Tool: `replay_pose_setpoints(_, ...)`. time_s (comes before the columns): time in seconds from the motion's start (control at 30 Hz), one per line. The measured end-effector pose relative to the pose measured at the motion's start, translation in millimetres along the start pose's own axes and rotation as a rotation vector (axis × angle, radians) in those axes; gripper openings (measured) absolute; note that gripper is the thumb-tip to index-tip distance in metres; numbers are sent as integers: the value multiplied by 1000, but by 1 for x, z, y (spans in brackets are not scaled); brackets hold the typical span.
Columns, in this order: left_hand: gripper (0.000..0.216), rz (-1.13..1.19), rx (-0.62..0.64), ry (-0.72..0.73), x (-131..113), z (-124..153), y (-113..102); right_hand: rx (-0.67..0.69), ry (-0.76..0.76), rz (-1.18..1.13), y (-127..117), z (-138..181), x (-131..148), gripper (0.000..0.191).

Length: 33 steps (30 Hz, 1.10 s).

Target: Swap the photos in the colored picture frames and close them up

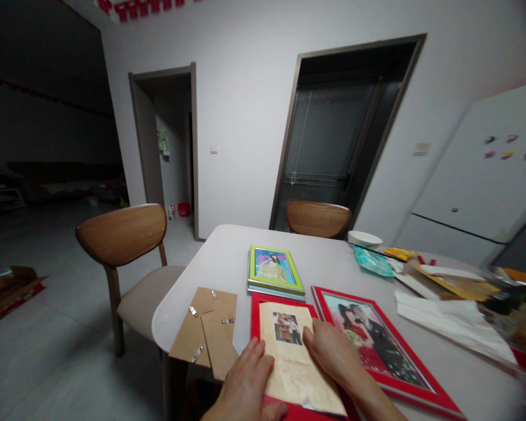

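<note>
Both hands flat on a cream paper insert over a red frame, backing board beside

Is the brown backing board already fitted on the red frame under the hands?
No, the brown backing board lies clips-up on the table, to the left of the red frame.

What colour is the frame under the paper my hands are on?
The frame is red, seen in the head view.
</note>
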<state>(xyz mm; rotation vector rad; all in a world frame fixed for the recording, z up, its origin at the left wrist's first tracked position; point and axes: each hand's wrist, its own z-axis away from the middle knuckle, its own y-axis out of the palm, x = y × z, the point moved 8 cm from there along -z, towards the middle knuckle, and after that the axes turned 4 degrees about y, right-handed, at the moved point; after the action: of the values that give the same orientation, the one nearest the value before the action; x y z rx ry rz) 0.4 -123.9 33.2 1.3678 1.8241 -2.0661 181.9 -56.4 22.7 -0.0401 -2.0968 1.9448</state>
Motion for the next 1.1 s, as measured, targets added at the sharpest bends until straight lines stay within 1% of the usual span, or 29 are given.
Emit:
replay_pose_setpoints(0.1, 62, -3, -73, -14, 17, 8, -10, -23, -22, 17, -1, 0, 3, 33)
replay_pose_setpoints(0.17, 63, -44, -91, -74, 36, 17, -21, -40, -20, 3, -4, 3, 6, 34)
replay_pose_setpoints(0.23, 64, -122, -95, -161, 58, 27, -34, -66, -58, -61, -8, 9, 19, 37)
replay_pose_setpoints(0.3, 68, -212, -119, -234, 78, 35, -48, -75, -179, -174, -11, 22, 47, 38)
replay_pose_setpoints(0.37, 70, -287, -156, -281, 93, 41, -59, -35, -335, -283, -9, 39, 85, 36)
replay_pose_setpoints(0.43, 69, -334, -187, -318, 104, 44, -65, 0, -448, -314, -3, 55, 120, 34)
replay_pose_setpoints(0.5, 66, -359, -208, -334, 112, 46, -67, 7, -513, -294, 3, 66, 148, 36)
replay_pose_setpoints(0.57, 63, -376, -222, -327, 117, 47, -67, 5, -530, -255, 9, 70, 163, 38)
replay_pose_setpoints(0.67, 59, -377, -238, -298, 123, 48, -66, 33, -523, -241, 16, 69, 169, 26)
replay_pose_setpoints(0.7, 58, -370, -246, -291, 124, 49, -67, 43, -525, -256, 17, 69, 169, 25)
replay_pose_setpoints(0.8, 54, -343, -267, -273, 124, 48, -70, 38, -522, -292, 14, 69, 169, 28)
replay_pose_setpoints(0.93, 51, -303, -313, -254, 117, 43, -75, 29, -506, -242, 16, 66, 173, 44)
replay_pose_setpoints(1.03, 52, -272, -334, -240, 114, 41, -76, 40, -501, -244, 19, 63, 179, 41)
replay_pose_setpoints(1.1, 56, -274, -311, -229, 114, 42, -73, 19, -487, -258, 18, 63, 180, 44)
